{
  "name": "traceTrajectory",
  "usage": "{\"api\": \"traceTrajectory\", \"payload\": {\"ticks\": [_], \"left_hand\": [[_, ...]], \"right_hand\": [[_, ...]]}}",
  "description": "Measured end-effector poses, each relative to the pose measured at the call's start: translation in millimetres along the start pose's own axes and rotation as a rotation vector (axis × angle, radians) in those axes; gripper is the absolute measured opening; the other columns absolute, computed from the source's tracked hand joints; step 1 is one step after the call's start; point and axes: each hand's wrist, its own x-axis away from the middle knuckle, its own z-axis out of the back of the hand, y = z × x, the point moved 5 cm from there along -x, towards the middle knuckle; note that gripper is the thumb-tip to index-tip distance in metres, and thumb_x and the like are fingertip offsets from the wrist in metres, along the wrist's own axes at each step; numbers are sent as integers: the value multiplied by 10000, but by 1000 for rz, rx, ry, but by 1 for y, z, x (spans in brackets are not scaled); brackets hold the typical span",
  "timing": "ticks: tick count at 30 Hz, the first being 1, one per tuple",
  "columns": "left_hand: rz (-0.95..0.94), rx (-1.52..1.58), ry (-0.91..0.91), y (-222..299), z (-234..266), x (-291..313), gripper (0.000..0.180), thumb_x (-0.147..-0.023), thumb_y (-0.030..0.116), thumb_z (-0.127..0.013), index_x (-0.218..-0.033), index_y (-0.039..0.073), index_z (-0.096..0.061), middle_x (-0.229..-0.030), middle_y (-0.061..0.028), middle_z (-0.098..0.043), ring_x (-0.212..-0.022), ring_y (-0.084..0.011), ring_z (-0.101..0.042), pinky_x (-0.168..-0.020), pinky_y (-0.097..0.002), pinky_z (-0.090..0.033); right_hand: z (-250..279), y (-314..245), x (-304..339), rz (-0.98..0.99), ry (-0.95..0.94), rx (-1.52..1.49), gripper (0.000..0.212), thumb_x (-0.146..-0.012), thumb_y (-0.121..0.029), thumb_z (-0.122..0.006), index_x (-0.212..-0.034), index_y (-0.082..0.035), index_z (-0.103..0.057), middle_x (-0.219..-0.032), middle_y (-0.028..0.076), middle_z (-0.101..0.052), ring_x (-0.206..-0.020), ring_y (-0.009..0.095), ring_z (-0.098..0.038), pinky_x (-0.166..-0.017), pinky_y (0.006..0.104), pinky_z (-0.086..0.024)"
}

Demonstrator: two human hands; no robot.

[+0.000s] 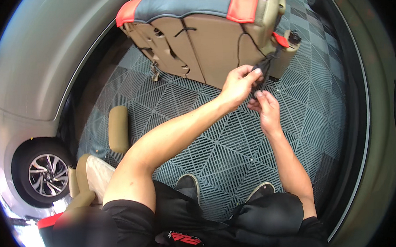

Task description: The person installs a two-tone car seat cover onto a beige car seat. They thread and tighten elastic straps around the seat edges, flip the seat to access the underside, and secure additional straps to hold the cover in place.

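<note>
i have the left hand [241, 84] pinched closed on the bunched black cords [272, 62], which hang at the right edge of the beige-backed car seat [214, 46]; the right hand [267, 108] sits just below, thumb and fingers curled nearly together, and i can't tell whether they grip the cords too. the seat stands on grey slatted floor tiles [208, 152], a beige padded cushion [119, 129] lying to its lower left.

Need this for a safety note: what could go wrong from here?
The dark cords bunched at the left hand might slip or tangle, or snag on the seat beside them. The tan padded piece on the floor, to the person's left, could be a trip hazard.
</note>
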Motion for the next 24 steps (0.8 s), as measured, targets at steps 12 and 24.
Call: {"api": "traceTrajectory", "payload": {"ticks": [12,24], "left_hand": [[4,-382,-151,6,27,59,244,-1012,212,-655,-1105,-13,-636,-831,3,-635,-717,-44,-533,-618,-252,-461],[-123,-465,-131,28,42,73,261,-920,138,-704,-1146,15,-663,-880,19,-603,-738,-58,-507,-661,-255,-466]], "right_hand": [[27,-13,-13,119,134,170,243,-1017,-187,-638,-1184,-13,-611,-1060,78,-658,-894,153,-635,-799,304,-541],[-62,-81,5,860,-197,1166,221,-898,-33,-615,-1100,-8,-705,-1166,141,-707,-1190,338,-617,-1115,513,-361]]}}
